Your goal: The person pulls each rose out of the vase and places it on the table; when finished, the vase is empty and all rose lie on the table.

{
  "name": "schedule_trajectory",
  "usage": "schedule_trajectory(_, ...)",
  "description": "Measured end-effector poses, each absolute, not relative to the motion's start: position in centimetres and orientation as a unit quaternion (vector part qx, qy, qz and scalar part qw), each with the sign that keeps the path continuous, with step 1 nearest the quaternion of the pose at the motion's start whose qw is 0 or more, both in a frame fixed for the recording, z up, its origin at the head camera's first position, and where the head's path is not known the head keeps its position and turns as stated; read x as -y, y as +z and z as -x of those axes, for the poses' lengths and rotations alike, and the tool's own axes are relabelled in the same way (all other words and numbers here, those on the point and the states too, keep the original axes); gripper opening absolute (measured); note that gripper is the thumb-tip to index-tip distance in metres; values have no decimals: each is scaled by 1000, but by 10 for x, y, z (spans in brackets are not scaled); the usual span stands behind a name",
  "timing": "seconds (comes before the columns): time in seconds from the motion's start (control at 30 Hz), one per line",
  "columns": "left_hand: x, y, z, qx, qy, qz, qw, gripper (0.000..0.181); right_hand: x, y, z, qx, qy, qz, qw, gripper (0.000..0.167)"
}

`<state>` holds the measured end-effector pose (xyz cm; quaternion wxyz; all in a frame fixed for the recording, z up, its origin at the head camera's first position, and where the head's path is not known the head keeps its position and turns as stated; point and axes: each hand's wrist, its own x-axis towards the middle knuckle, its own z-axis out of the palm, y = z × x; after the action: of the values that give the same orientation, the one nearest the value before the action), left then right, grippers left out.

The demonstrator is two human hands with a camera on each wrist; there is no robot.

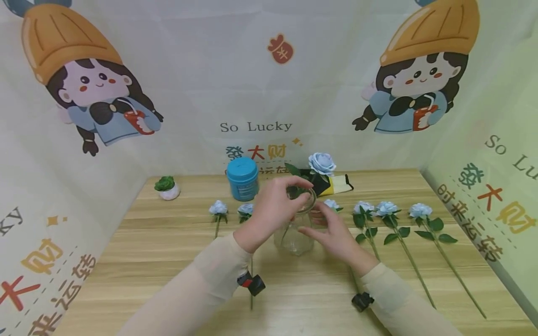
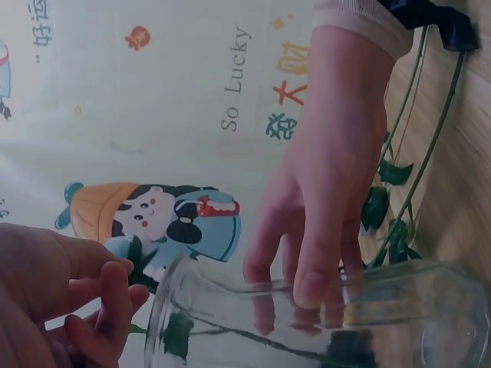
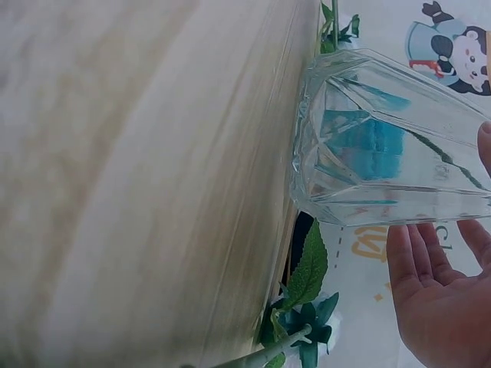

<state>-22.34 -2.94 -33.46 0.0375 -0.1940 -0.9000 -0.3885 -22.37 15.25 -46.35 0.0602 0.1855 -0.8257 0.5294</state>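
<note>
A clear glass vase (image 1: pixel 296 243) stands upright on the wooden table between both hands. One light-blue artificial rose (image 1: pixel 322 163) has its stem inside the vase, and its bloom rises above the mouth. At the rim, the left hand (image 1: pixel 273 207) pinches the rose by its upper stem and leaves; the fingers partly hide the contact. The right hand (image 1: pixel 339 235) holds the vase's side below the rim, thumb on the near side and fingers on the far side. Through the glass the stem (image 2: pixel 284 349) runs slantwise in the left wrist view.
Several blue roses lie on the table, including one (image 1: pixel 420 211) at far right and one (image 1: pixel 218 207) left of the vase. Behind stand a blue lidded canister (image 1: pixel 243 179) and a small potted succulent (image 1: pixel 168 189). A black-and-yellow item (image 1: pixel 336 184) lies behind the vase.
</note>
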Motion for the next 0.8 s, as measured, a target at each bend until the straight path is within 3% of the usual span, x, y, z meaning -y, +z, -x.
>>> schedule_trajectory(0.3, 25, -341, 243, 925, -330, 168, 86, 18, -151, -466, 225, 827, 527, -183, 72, 61)
schedule_trajectory(0.8, 13, -349, 258, 943, -266, 166, 112, 9, -153, -468, 227, 823, 529, -192, 73, 59)
